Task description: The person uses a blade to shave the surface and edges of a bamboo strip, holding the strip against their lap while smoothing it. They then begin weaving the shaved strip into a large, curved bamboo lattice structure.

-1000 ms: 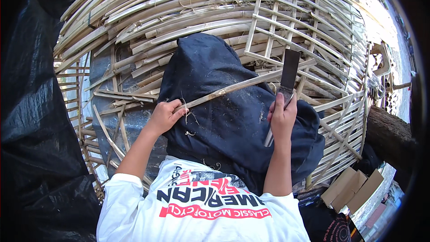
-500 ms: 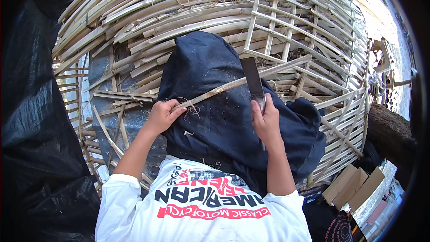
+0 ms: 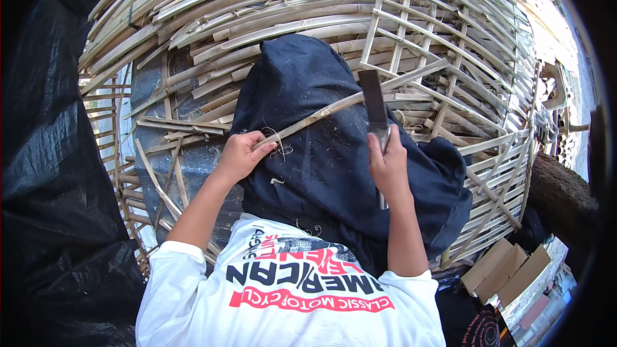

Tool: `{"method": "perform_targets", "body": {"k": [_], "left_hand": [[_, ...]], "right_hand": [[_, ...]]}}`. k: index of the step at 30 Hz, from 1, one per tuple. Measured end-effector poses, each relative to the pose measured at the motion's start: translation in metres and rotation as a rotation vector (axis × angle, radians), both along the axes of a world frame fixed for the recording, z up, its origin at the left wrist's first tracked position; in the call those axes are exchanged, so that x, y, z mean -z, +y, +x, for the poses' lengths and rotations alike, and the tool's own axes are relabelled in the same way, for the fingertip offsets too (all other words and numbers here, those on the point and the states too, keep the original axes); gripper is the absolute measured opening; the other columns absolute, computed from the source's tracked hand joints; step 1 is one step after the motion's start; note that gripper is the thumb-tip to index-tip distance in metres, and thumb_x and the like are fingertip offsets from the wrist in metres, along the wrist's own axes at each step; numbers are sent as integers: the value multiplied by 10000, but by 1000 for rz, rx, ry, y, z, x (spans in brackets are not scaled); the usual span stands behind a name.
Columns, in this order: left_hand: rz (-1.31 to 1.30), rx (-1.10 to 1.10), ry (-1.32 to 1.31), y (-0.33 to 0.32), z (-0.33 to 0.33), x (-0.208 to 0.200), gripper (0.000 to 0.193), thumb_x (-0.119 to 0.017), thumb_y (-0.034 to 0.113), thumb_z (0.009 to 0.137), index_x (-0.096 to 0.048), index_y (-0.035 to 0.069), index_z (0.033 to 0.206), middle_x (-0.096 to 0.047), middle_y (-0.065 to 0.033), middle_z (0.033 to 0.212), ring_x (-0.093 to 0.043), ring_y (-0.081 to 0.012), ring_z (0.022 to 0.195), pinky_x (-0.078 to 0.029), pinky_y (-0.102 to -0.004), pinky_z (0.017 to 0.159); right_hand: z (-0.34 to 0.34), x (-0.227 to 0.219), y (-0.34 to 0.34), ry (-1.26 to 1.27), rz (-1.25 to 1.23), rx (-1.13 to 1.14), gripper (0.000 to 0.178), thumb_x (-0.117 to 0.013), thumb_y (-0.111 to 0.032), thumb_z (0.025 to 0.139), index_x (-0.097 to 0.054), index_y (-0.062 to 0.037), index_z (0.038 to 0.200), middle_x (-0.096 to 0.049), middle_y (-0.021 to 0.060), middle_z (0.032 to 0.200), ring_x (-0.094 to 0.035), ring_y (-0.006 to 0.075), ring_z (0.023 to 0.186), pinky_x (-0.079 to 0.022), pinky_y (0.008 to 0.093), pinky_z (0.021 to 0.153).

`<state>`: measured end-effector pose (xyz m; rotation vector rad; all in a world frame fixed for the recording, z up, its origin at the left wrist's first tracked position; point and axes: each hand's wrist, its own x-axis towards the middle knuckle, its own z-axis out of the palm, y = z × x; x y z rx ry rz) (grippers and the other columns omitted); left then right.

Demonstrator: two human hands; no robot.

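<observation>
Left hand (image 3: 243,154), fingers closed on one strip (image 3: 321,114), strip slanting over one cloth (image 3: 308,186) toward two o'clock, right hand (image 3: 389,166), fingers wrapped round one knife (image 3: 373,95), knife crossing strip, one box (image 3: 496,268) at four o'clock

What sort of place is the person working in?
Probably a simple bamboo workshop, perhaps open-air: split strips lie stacked ahead, a slatted lattice shows at upper right, and the right hand holds a broad-bladed knife at a long strip in the left hand.
</observation>
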<state>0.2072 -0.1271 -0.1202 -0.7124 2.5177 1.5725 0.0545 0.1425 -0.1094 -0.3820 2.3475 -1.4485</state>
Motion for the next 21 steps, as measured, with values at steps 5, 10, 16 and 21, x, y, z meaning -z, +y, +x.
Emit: {"method": "perform_targets", "body": {"k": [5, 10, 16, 21], "left_hand": [[-31, 16, -52, -6, 5, 0, 327, -710, 296, 875, -650, -12, 785, -524, -61, 558, -453, -96, 539, -389, -279, 524], [-37, 27, -22, -10, 8, 10, 355, -710, 324, 874, -648, -13, 782, -510, -38, 558, -442, -86, 552, -390, -283, 532], [-60, 10, -3, 2, 5, 1, 337, -708, 311, 870, -634, 1, 762, -488, -64, 543, -426, -106, 520, -367, -297, 509], [-80, 14, 10, -3, 7, 2, 331, -704, 294, 876, -619, -2, 755, -461, -50, 526, -381, -94, 509, -332, -288, 488]], "right_hand": [[-9, -19, 1, -43, -52, -43, 204, -564, -214, 972, -477, -31, 946, -525, 28, 579, -512, 90, 466, -397, 249, 435], [23, 1, -14, 87, 59, -154, 219, -589, -226, 957, -499, -27, 964, -552, 49, 587, -544, 108, 500, -413, 274, 497], [19, -5, -23, -124, -34, 55, 241, -605, -195, 934, -480, -1, 1002, -606, 231, 684, -634, 400, 631, -462, 437, 574], [33, -21, -28, -12, 32, -100, 253, -643, -202, 910, -507, -8, 998, -630, 227, 708, -642, 422, 669, -484, 430, 590]]}}
